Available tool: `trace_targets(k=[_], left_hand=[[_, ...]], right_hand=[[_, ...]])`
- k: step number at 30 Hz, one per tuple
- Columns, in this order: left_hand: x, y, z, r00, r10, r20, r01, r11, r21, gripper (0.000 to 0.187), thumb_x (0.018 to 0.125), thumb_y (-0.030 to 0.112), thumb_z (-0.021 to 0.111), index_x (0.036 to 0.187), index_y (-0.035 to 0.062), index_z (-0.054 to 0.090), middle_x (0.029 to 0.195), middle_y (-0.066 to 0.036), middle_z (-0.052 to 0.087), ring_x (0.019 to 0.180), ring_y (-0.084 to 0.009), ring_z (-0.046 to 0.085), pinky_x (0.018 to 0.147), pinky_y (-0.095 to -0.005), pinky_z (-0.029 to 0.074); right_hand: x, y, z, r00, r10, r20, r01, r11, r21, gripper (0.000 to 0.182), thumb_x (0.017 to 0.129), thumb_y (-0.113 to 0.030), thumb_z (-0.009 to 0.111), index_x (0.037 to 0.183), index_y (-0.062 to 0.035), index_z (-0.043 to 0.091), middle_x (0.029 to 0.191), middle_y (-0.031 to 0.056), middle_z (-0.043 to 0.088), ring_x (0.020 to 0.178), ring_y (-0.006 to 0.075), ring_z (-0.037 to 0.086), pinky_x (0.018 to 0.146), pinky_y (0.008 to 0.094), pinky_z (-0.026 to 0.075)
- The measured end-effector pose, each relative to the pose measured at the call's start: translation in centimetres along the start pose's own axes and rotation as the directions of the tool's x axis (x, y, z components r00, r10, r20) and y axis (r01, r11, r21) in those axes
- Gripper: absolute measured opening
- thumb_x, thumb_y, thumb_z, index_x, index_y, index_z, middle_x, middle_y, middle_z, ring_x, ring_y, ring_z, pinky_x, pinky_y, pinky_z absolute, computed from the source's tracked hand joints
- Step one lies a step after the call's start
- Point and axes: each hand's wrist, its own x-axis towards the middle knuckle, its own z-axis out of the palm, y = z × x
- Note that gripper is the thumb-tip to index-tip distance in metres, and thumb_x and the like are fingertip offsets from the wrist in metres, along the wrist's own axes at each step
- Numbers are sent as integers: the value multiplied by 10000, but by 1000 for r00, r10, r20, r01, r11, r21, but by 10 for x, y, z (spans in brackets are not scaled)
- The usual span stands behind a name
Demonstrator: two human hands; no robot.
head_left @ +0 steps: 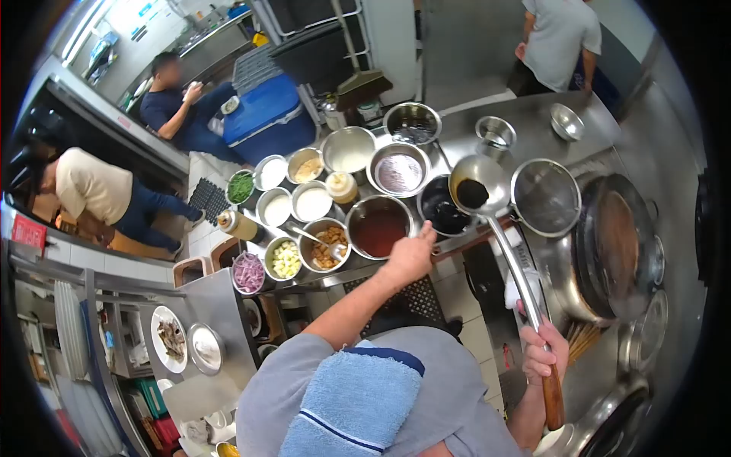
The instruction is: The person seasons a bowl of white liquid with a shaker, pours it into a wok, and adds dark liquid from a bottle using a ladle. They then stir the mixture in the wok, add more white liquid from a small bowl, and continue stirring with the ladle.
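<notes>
My right hand [542, 352] grips the wooden-handled end of a long steel ladle [478, 186]. The ladle's bowl holds a dark liquid and hovers over the counter beside a pot of dark sauce [442, 209]. My left hand [411, 255] reaches forward with its fingers curled. It rests at the counter's front edge, between the pot of red-brown sauce [378, 227] and the dark sauce pot. I see nothing in that hand. A blue towel [354, 404] lies over my shoulder.
Several steel bowls of seasonings and chopped ingredients [304, 206] crowd the counter. A wire strainer [544, 196] and a large wok [617, 244] sit to the right. One person stands at the far end [560, 38], and two more are on the left [99, 190].
</notes>
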Motion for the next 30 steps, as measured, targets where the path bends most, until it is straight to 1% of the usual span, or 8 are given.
trace_targets(k=[8,12,15,16,22,26,28,30], left_hand=[[-3,84,-23,985,117,-125,-137,976,-171,471,754,21,528,1223,-14,513,1286,-246,516,1014,-407,590,893,-458,478],[-9,133,2,926,322,199,-253,918,-306,414,774,31,535,1187,7,535,1113,-246,599,991,-412,582,858,-454,472],[-17,157,9,758,110,642,48,974,-224,349,796,96,585,1129,-9,594,1019,-265,627,984,-412,592,871,-451,472],[-20,138,32,773,153,616,-34,979,-200,352,801,124,590,1126,-11,598,1002,-268,630,963,-412,600,850,-451,475],[-22,26,137,788,156,596,-119,988,-102,345,811,186,571,1091,-9,619,953,-255,645,899,-422,613,757,-441,484],[-36,-85,221,733,115,670,-37,991,-129,251,798,166,561,975,10,647,883,-201,666,824,-409,623,709,-442,494],[-58,-74,202,673,-136,727,497,812,-308,204,811,174,544,927,45,651,812,-141,664,761,-342,636,663,-435,493],[-80,-92,201,588,-184,788,606,744,-279,208,818,177,539,948,51,642,829,-134,662,778,-331,633,674,-432,493]], right_hand=[[-89,-52,38,956,-184,230,150,976,155,570,971,-38,314,1470,14,43,803,59,357,453,56,382,316,230,353],[-136,-96,30,893,-401,205,431,892,-133,437,952,-37,370,1375,55,306,757,22,366,440,21,380,297,189,345],[-160,-134,12,816,-568,105,556,725,-407,359,946,-53,433,1290,38,389,759,24,403,444,28,392,301,180,321],[-166,-146,5,782,-621,52,558,660,-503,352,944,-53,443,1280,36,391,763,30,411,445,37,400,301,181,306],[-179,-209,-50,616,-783,-83,389,395,-832,109,904,-72,522,997,-52,468,721,-3,442,442,25,402,320,189,308],[-177,-224,-66,471,-882,-21,171,114,-979,171,883,-73,562,1021,-29,471,646,-7,447,433,48,424,352,218,369],[-173,-225,-71,332,-943,-13,3,14,-1000,199,877,-76,574,1040,-24,473,628,-7,449,429,57,425,353,233,377],[-167,-227,-74,252,-968,12,-107,-41,-993,227,872,-82,582,1064,-22,477,620,-5,455,427,64,425,353,246,383]])
